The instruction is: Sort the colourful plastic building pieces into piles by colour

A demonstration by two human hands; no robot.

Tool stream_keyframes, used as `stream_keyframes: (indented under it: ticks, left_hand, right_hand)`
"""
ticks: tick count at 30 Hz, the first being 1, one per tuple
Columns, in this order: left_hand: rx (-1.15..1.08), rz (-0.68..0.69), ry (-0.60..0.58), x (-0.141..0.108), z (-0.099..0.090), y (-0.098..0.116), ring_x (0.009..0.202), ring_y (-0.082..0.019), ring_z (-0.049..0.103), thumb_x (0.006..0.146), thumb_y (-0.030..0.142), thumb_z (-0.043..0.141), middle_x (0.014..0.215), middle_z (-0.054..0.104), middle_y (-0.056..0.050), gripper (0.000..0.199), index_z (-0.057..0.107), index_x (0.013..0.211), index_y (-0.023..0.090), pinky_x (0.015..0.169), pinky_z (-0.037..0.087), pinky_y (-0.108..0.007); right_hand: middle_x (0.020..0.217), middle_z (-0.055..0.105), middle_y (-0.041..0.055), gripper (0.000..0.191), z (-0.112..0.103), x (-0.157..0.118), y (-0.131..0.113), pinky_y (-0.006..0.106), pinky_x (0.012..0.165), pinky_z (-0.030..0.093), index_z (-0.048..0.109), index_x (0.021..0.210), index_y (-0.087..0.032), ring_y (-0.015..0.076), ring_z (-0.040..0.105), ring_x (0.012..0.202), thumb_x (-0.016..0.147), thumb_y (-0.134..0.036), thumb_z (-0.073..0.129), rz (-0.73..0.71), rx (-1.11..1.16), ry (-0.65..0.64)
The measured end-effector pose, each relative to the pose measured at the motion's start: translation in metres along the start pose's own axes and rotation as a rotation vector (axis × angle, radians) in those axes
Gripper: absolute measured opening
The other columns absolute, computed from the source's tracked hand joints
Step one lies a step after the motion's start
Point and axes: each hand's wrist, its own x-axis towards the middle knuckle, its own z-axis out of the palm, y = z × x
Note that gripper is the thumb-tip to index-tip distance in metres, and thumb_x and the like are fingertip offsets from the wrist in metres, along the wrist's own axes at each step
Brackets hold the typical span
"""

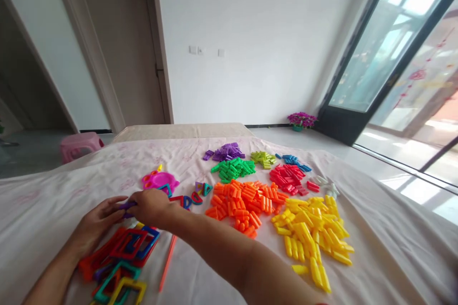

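Note:
My left hand (102, 221) and my right hand (152, 206) meet at the left of the table. Both have their fingers closed on a small purple plastic piece (128, 206), partly hidden by the fingers. Just below my hands lies a jumbled pile of plastic frame tiles, among them a red square frame (129, 244), a teal frame (133, 269) and a yellow frame (138, 287). Behind my right hand sits a magenta round piece (162, 180) with a scalloped edge. A thin orange stick (167, 264) rests under my right forearm.
Sorted heaps of plastic pieces cover the right: orange (246, 200), yellow (315, 228), red (288, 178), green (233, 169), purple (229, 151), lime (263, 158) and blue (294, 161). They lie on a pale tablecloth (200, 271). A pink stool (80, 145) stands beyond the left edge.

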Motion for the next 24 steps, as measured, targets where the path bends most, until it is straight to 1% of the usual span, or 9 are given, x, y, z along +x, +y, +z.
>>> stream_keyframes:
  ticks: [3,5,7,10,13,16,20,22,24]
  left_hand:
    - [0.003,-0.01,-0.015,-0.001,0.002,0.001,0.091,-0.021,0.068,0.057,0.038,0.086,0.099,0.073,0.0,0.065,0.059,0.115,0.027,0.076,0.056,-0.024]
    - [0.032,0.005,0.03,-0.002,0.0,0.002,0.093,-0.02,0.067,0.06,0.045,0.083,0.103,0.073,-0.001,0.063,0.06,0.116,0.028,0.076,0.056,-0.023]
    - [0.084,0.042,0.141,-0.002,-0.006,0.002,0.094,-0.02,0.067,0.062,0.053,0.079,0.106,0.073,-0.002,0.061,0.062,0.114,0.028,0.073,0.056,-0.022]
    - [0.163,0.105,0.285,0.002,-0.016,-0.003,0.093,-0.02,0.067,0.062,0.058,0.076,0.102,0.073,-0.002,0.059,0.065,0.11,0.027,0.069,0.055,-0.02]
    - [0.202,0.132,0.312,0.007,-0.02,-0.009,0.094,-0.021,0.067,0.062,0.058,0.076,0.099,0.073,-0.002,0.06,0.064,0.111,0.026,0.071,0.055,-0.021]
    - [0.228,0.127,0.315,0.007,-0.016,-0.008,0.093,-0.022,0.068,0.058,0.061,0.077,0.098,0.073,-0.005,0.07,0.063,0.114,0.022,0.07,0.056,-0.022]
    - [0.264,0.161,0.389,0.006,-0.009,-0.002,0.087,-0.021,0.069,0.054,0.066,0.074,0.098,0.072,-0.006,0.076,0.063,0.112,0.017,0.067,0.056,-0.022]
    - [0.284,0.167,0.409,0.006,-0.009,-0.002,0.086,-0.021,0.069,0.056,0.065,0.073,0.1,0.071,-0.006,0.075,0.063,0.112,0.017,0.068,0.055,-0.022]
    - [0.298,0.162,0.396,0.008,-0.011,-0.004,0.087,-0.021,0.068,0.059,0.063,0.072,0.099,0.071,-0.006,0.071,0.062,0.113,0.017,0.069,0.055,-0.023]
  right_hand:
    - [0.098,0.072,0.0043,0.032,0.003,0.002,0.007,0.029,0.064,0.048,0.067,0.107,-0.027,0.0227,0.067,0.084,0.087,-0.045,0.051,-0.001,-0.012,-0.002]
    - [0.097,0.072,0.0029,0.03,-0.006,-0.006,0.023,0.027,0.064,0.046,0.068,0.106,-0.027,0.0209,0.066,0.083,0.086,-0.044,0.053,0.0,0.002,0.015]
    - [0.097,0.072,0.002,0.029,-0.024,-0.017,0.05,0.024,0.066,0.045,0.069,0.105,-0.026,0.0188,0.065,0.085,0.085,-0.041,0.057,0.022,0.027,0.07]
    - [0.097,0.073,0.002,0.025,-0.064,-0.033,0.106,0.021,0.071,0.044,0.071,0.105,-0.022,0.0157,0.064,0.087,0.084,-0.032,0.059,0.113,0.029,0.19]
    - [0.096,0.073,0.002,0.024,-0.108,-0.043,0.167,0.02,0.073,0.043,0.074,0.1,-0.021,0.0159,0.064,0.088,0.079,-0.026,0.065,0.292,-0.048,0.339]
    - [0.092,0.074,0.0026,0.024,-0.144,-0.044,0.217,0.02,0.069,0.042,0.075,0.099,-0.02,0.0158,0.065,0.085,0.079,-0.023,0.062,0.477,-0.077,0.454]
    - [0.083,0.074,0.0054,0.027,-0.174,-0.04,0.263,0.02,0.063,0.04,0.075,0.098,-0.016,0.0162,0.065,0.078,0.08,-0.022,0.057,0.622,-0.098,0.534]
    - [0.081,0.073,0.0065,0.027,-0.183,-0.04,0.277,0.02,0.063,0.041,0.076,0.095,-0.015,0.0168,0.066,0.077,0.078,-0.021,0.056,0.673,-0.107,0.562]
    - [0.087,0.074,0.0089,0.03,-0.187,-0.042,0.285,0.021,0.067,0.043,0.075,0.099,-0.014,0.0188,0.067,0.083,0.076,-0.019,0.056,0.707,-0.117,0.59]
